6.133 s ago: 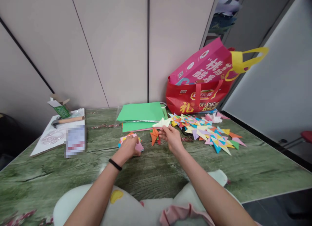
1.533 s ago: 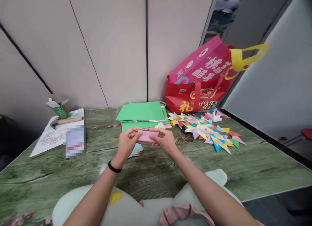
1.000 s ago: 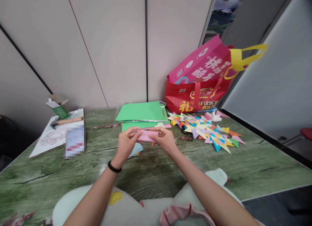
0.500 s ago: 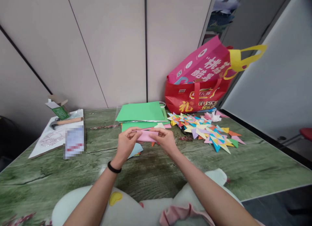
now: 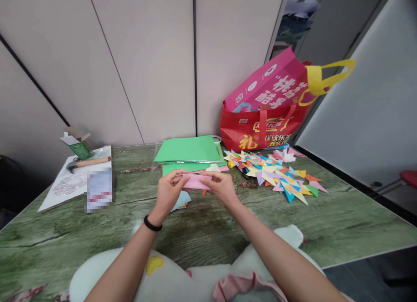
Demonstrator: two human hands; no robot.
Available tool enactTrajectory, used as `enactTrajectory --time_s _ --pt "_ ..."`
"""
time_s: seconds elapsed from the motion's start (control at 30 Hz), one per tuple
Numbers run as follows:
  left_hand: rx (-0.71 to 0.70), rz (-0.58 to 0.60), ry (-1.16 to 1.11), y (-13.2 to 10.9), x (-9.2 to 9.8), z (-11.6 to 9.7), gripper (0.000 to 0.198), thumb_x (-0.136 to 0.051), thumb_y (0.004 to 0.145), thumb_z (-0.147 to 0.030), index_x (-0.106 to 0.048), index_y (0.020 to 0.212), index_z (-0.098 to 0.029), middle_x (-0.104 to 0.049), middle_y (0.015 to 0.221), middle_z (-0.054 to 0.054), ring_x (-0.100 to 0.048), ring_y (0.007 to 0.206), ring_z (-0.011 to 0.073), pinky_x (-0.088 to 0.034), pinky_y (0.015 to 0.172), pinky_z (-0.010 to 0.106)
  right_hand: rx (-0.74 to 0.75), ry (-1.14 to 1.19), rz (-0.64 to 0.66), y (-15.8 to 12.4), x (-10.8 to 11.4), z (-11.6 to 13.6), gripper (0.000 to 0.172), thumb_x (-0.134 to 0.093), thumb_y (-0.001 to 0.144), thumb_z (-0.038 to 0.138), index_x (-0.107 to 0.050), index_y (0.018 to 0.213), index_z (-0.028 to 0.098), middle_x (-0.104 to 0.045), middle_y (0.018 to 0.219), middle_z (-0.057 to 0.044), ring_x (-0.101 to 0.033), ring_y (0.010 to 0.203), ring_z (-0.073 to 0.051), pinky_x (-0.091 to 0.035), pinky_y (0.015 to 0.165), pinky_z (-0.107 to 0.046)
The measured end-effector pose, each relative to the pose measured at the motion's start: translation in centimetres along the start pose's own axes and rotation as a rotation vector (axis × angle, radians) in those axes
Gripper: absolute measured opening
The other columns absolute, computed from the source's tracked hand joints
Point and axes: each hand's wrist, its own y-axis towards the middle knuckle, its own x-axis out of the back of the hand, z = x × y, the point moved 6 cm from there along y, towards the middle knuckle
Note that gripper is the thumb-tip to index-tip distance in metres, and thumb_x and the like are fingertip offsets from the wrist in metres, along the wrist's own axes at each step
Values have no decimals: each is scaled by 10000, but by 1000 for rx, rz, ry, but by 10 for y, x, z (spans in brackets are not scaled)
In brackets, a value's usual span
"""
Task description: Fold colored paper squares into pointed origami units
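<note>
A folded pink piece of paper (image 5: 196, 182) is held up between my two hands, above the table. My left hand (image 5: 170, 190) pinches its left end between thumb and fingers; a black band circles that wrist. On the other end, my right hand (image 5: 222, 187) has thumb and fingers closed in the same way. Just below the left hand lies a small stack of coloured paper with a light blue sheet (image 5: 181, 200) on top. Behind the hands rests a pile of green paper (image 5: 189, 149), partly in a clear sleeve.
Folded paper pieces (image 5: 276, 174) in many colours spread to the right, before a red bag (image 5: 260, 128) holding a pink bag (image 5: 270, 85). At left, a hammer (image 5: 89, 162) and green box (image 5: 81, 150) sit on a white board (image 5: 65, 182). A pale plush (image 5: 182, 280) is nearest me.
</note>
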Motion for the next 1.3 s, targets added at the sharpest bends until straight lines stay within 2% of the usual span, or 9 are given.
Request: enactTrajectory --time_s 0.5,0.7,0.93,1.3 --pt "-15 16 16 0 -1 0 325 -677 630 -381 -620 833 -135 -701 665 33 -646 525 169 -536 463 244 -18 -1 7 -1 -1 4 297 -706 579 368 -703 788 156 -503 485 34 -367 389 -58 -333 335 -185" --pt "-34 41 18 -1 -3 1 285 -670 639 -359 -618 816 -141 -696 659 27 -647 552 171 -548 492 260 -34 15 76 -3 -5 7 256 -697 594 368 -686 742 160 -620 670 -18 -483 469 -91 -394 390 -201" --pt "-16 65 25 -3 -5 1 268 -662 651 -328 -611 848 -154 -693 616 13 -638 494 167 -540 475 256 -2 -16 99 -2 -5 5 181 -683 633 328 -687 707 163 -638 663 -19 -527 547 -114 -397 465 -205" --pt "-6 67 21 -1 -5 4 271 -669 647 -320 -604 840 -140 -689 603 13 -634 487 167 -535 470 260 -75 30 109 -5 -7 6 234 -692 608 366 -669 710 156 -602 605 1 -487 431 -98 -369 386 -212"
